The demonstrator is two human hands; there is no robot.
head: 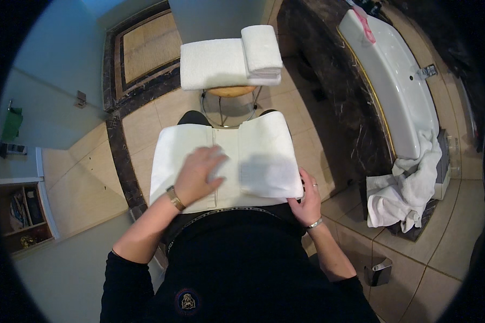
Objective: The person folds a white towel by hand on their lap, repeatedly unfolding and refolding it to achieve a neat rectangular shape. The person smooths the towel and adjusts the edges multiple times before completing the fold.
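Note:
Across my lap lies a white towel [226, 194], with its left and right sides folded in towards a flat middle strip. My left hand [200, 171], blurred, is over the towel's left half near the strip, thumb apart and nothing in it. Whether the palm touches the cloth I cannot tell. At the towel's lower right corner, my right hand [308, 198] grips the edge, its thumb near the corner and its fingers along the side. Dark-clad knees show just beyond the towel's far edge.
Ahead, a stool [230, 91] bears folded white towels [214, 64]. To the right, a white sink [400, 76] sits in a dark marble counter [335, 68], with a pink item [364, 26] on its rim and a crumpled towel [412, 189] nearby. A frosted glass panel [56, 80] stands left.

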